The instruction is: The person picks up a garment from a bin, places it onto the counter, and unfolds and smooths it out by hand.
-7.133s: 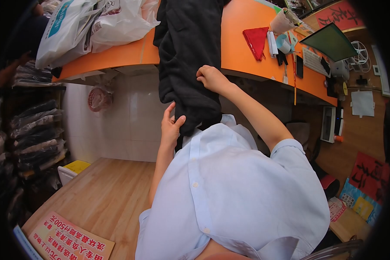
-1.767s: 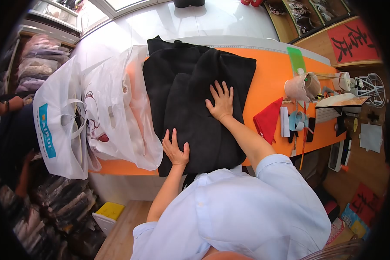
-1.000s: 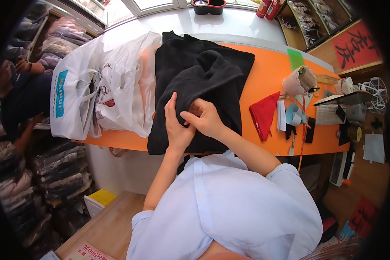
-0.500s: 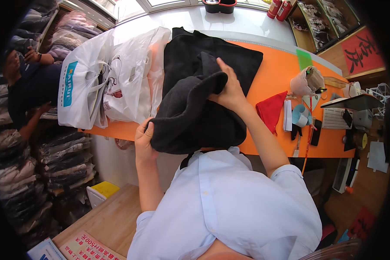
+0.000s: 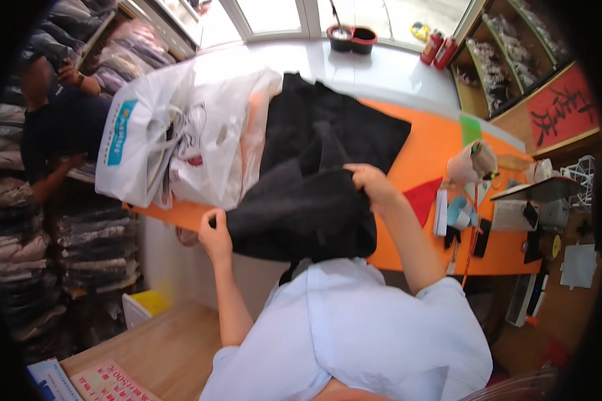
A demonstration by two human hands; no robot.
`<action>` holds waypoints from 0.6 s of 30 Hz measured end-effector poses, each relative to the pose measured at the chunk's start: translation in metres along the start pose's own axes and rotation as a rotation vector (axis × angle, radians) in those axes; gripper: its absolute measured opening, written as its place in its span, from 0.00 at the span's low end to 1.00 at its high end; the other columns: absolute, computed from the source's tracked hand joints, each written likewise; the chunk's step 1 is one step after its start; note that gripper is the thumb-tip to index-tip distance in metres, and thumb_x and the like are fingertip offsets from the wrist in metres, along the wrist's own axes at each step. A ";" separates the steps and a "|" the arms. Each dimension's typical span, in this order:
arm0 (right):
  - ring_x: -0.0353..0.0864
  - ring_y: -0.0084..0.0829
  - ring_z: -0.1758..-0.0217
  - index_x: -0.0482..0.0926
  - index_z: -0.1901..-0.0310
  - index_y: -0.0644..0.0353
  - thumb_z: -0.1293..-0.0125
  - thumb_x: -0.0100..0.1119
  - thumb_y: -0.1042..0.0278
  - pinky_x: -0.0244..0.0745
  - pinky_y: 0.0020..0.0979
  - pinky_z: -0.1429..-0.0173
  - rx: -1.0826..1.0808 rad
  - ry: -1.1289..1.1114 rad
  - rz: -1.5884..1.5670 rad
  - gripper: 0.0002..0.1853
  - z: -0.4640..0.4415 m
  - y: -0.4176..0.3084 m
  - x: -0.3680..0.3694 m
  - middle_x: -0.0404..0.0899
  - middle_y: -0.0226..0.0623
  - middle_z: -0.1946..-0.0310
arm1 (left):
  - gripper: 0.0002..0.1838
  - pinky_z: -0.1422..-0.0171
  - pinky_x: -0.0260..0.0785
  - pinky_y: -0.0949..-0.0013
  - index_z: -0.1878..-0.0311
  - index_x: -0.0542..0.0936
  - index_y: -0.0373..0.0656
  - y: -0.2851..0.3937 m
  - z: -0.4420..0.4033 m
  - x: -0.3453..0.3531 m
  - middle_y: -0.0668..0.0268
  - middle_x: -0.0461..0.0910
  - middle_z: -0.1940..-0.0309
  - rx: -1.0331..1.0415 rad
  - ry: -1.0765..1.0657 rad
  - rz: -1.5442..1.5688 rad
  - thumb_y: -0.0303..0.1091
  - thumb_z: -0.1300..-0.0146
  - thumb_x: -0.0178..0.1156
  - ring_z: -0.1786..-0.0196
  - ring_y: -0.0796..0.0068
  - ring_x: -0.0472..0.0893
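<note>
Black cloth garment (image 5: 297,217) is found laid on the orange-topped table (image 5: 398,240), between two white bags and a red cloth. At far left, a person in dark clothing (image 5: 67,134) is noted beside shelves of plastic-wrapped folded goods (image 5: 93,234). Next, a white plastic bag with a blue label (image 5: 128,177) is seen on the table; a second, translucent white plastic bag with a printed figure (image 5: 214,174) is placed between it and the garment. The garment's near left edge is pinched between thumb and fingers by the left hand (image 5: 215,234). Its upper fold is gripped at the right by the right hand (image 5: 371,187), fingers bent. Further right, the red cloth (image 5: 423,202) is seen, followed by a light blue roll (image 5: 458,214) and a black phone (image 5: 481,238).
</note>
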State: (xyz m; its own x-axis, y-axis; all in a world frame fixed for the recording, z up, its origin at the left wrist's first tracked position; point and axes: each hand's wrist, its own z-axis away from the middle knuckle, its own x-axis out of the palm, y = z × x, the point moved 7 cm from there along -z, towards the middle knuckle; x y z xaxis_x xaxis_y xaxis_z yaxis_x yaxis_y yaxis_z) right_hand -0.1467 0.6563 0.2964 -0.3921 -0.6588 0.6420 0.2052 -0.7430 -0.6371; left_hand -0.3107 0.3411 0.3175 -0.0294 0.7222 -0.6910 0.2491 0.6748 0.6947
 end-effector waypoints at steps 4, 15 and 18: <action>0.83 0.30 0.63 0.79 0.55 0.73 0.56 0.44 0.84 0.80 0.26 0.54 0.017 0.034 0.041 0.23 0.007 0.004 0.013 0.83 0.41 0.64 | 0.26 0.35 0.60 0.53 0.42 0.73 0.36 0.103 0.034 0.001 0.51 0.72 0.45 0.458 0.028 -0.041 0.34 0.42 0.65 0.40 0.49 0.69; 0.76 0.18 0.65 0.77 0.63 0.66 0.49 0.43 0.84 0.73 0.20 0.56 -0.285 -0.078 0.197 0.14 0.036 -0.015 0.042 0.78 0.30 0.68 | 0.34 0.37 0.69 0.53 0.43 0.76 0.39 0.195 0.077 0.038 0.55 0.78 0.47 0.836 -0.479 0.180 0.34 0.57 0.73 0.45 0.55 0.78; 0.76 0.18 0.60 0.78 0.61 0.66 0.47 0.42 0.84 0.72 0.21 0.52 -0.387 -0.119 0.453 0.15 0.041 -0.019 0.054 0.79 0.30 0.66 | 0.25 0.51 0.76 0.61 0.49 0.80 0.40 0.168 0.077 0.053 0.55 0.82 0.58 0.686 -0.454 0.162 0.25 0.55 0.67 0.56 0.56 0.83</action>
State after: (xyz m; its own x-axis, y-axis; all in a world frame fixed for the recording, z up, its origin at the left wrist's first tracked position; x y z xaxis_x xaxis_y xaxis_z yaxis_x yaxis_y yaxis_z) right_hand -0.1347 0.6299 0.3607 -0.2350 -0.9247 0.2995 -0.0218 -0.3031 -0.9527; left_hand -0.1956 0.4806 0.3820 0.4135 0.5723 -0.7081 0.7545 0.2200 0.6184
